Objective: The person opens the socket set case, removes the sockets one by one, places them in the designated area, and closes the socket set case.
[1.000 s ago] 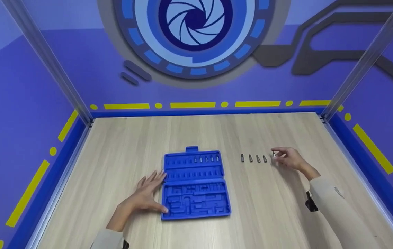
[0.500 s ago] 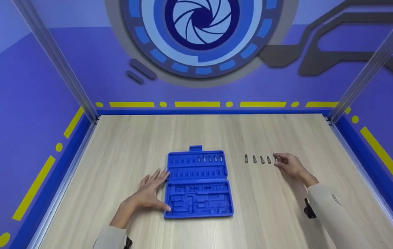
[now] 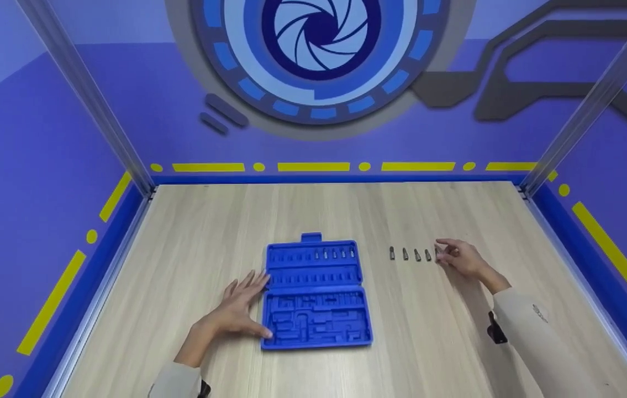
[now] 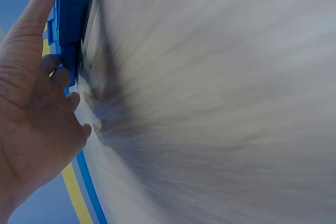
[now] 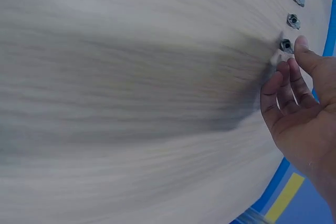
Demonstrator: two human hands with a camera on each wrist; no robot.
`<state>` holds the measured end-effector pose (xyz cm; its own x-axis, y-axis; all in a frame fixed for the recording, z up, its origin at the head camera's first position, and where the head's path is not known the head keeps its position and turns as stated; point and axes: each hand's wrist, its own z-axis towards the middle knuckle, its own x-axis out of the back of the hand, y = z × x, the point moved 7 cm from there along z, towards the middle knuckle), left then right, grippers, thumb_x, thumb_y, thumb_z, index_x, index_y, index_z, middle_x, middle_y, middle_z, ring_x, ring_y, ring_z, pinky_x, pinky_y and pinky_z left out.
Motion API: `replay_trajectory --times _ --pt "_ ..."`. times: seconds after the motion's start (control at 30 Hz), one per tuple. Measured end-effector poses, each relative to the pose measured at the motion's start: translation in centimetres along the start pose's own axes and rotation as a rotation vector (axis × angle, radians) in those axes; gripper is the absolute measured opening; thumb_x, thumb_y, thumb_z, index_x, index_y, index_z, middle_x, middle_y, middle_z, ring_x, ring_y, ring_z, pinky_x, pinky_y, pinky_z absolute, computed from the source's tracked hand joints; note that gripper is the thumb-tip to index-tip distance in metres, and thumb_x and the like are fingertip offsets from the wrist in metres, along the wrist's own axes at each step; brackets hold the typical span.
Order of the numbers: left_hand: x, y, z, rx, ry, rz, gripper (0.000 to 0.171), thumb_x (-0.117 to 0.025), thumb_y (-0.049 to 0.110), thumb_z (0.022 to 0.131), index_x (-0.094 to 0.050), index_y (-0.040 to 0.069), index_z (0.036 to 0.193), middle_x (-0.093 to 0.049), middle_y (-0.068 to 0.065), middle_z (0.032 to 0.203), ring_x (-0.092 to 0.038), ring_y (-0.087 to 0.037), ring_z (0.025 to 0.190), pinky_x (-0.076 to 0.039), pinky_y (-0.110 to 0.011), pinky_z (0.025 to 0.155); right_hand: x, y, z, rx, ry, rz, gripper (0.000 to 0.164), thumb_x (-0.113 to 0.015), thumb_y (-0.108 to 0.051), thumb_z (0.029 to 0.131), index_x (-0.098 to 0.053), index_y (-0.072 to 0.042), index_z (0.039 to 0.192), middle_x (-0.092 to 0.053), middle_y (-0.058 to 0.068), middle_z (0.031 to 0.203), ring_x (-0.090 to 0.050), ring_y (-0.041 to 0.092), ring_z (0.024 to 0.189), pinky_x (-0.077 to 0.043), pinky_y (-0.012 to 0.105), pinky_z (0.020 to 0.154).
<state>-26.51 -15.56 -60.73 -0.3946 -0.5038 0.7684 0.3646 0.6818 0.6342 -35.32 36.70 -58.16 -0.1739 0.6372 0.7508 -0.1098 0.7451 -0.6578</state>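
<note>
Five small metal bits (image 3: 417, 255) lie in a row on a pale wooden worktop (image 3: 418, 326), right of an open blue plastic case (image 3: 317, 345). The end bit (image 3: 438, 252), farthest right, lies at the right hand's fingertips, just left of its palm; its long axis runs roughly away from the person, nearly parallel to its neighbours. The right hand (image 3: 461, 258) is much the nearer: its index finger stands parted from its thumb about the bit, and I cannot tell whether they pinch it. The left hand (image 3: 236, 312), fingers spread, touches the case's left edge, well apart from the row. Five more bits (image 3: 335, 253) sit in the right half of the case's far row. Compared with half a second ago, the right index finger is raised, widening its gap from the thumb; left hand and case look unchanged.
</note>
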Motion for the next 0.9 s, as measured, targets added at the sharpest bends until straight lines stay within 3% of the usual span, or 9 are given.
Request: replay_trajectory --times 0.23,0.43,0.9 --pt "0.0 0.1 0.2 -0.017 0.003 -0.013 0.136 -0.096 0.051 0.061 -0.020 0.006 0.163 -0.019 -0.020 0.169 -0.007 -0.049 0.157 -0.002 -0.075 0.120 0.8 -1.9 0.8 0.067 -0.041 0.066 0.045 -0.062 -0.001 0.099 -0.050 0.015 0.140 -0.065 0.029 0.105 -0.068 0.033 0.087 -0.049 0.018 0.063" --pt "0.0 0.2 0.4 -0.021 0.010 -0.008 0.136 -0.096 0.052 0.060 -0.020 0.006 0.163 -0.020 -0.020 0.169 -0.008 -0.049 0.157 -0.002 -0.075 0.120 0.0 -3.7 1.8 0.091 -0.087 0.140 0.044 -0.062 0.001 0.099 -0.051 0.015 0.139 -0.065 0.030 0.105 -0.068 0.026 0.079 -0.051 0.021 0.059" --pt "-0.1 -0.1 0.1 -0.011 0.011 0.008 0.137 -0.095 0.056 0.059 -0.021 0.006 0.163 -0.020 -0.021 0.169 -0.010 -0.049 0.157 -0.001 -0.075 0.120 -5.1 -10.4 3.8 0.243 -0.152 0.220 0.040 -0.069 -0.002 0.095 -0.059 0.013 0.131 -0.069 0.029 0.101 -0.068 0.021 0.079 -0.050 0.017 0.062"
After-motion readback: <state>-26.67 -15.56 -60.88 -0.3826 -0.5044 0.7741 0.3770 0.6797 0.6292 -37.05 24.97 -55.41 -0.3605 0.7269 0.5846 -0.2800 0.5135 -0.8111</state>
